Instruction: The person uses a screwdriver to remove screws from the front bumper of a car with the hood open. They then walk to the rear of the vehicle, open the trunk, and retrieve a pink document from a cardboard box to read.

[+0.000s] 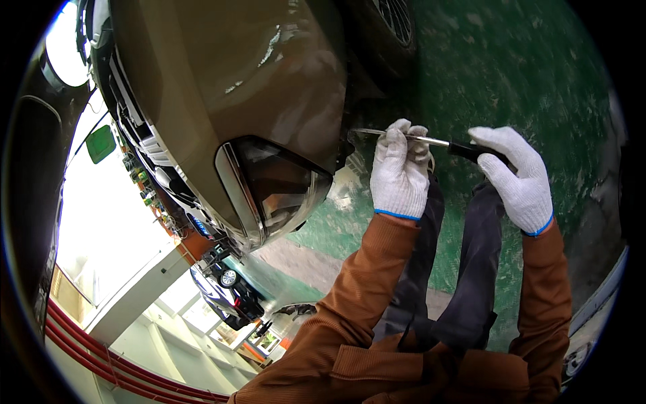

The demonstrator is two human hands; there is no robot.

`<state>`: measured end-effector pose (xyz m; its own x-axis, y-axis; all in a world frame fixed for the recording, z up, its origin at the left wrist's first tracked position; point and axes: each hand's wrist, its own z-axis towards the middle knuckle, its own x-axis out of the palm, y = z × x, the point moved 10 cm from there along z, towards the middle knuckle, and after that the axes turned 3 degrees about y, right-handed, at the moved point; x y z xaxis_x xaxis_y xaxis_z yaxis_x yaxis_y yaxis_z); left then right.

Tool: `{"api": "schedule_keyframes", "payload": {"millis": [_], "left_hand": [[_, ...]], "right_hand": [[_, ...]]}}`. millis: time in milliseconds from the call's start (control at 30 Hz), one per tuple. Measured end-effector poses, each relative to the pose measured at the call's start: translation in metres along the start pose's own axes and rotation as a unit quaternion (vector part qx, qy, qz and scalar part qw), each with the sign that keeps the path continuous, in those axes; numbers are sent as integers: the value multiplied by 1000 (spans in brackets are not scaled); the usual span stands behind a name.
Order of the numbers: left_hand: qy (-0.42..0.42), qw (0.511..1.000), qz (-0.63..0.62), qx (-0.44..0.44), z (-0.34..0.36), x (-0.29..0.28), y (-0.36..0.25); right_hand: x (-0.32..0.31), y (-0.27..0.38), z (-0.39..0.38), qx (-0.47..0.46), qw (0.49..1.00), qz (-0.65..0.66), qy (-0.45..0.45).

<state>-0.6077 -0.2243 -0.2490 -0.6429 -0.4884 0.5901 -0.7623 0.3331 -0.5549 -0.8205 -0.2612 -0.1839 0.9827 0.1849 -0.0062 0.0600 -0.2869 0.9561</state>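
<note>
My left hand [402, 172], in a white knit glove with a blue cuff edge, pinches the shiny shaft of a screwdriver-like tool [439, 141]. Its black handle lies between the thumb and fingers of my right hand [515, 172], gloved the same way. The tool's thin front part reaches left past my left fingers toward the edge of a brown car body [269, 87]. Whether its tip touches the car I cannot tell. Just left of my left hand is a clear lamp [279, 185] set in the bodywork.
A wheel [393, 23] stands at the top, beside the bodywork. Below my hands is a worn green floor [511, 60], with my dark-trousered legs over it. Another car [225, 289] stands farther off at lower left, near red pipes [108, 360] along a pale wall.
</note>
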Motion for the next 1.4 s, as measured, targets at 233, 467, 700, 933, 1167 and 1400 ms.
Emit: {"api": "schedule_keyframes", "payload": {"millis": [233,467,700,933,1167,1400], "left_hand": [[-13,1000,25,-6,2,18,-9],[-16,999,-13,-26,10,5,-5],[13,1000,0,-25,3,23,-15],[-5,1000,-14,-8,7,21,-11],[12,999,21,-31,12,20,-6],[-34,978,170,-120,-26,25,-7]], "right_hand": [[15,-30,-1,309,935,169,37],[-5,0,-6,107,994,8,33],[1,-14,-8,226,964,137,19],[1,-15,-10,236,965,113,32],[-9,6,6,-16,999,-27,-19],[5,-17,-6,295,944,145,38]]}}
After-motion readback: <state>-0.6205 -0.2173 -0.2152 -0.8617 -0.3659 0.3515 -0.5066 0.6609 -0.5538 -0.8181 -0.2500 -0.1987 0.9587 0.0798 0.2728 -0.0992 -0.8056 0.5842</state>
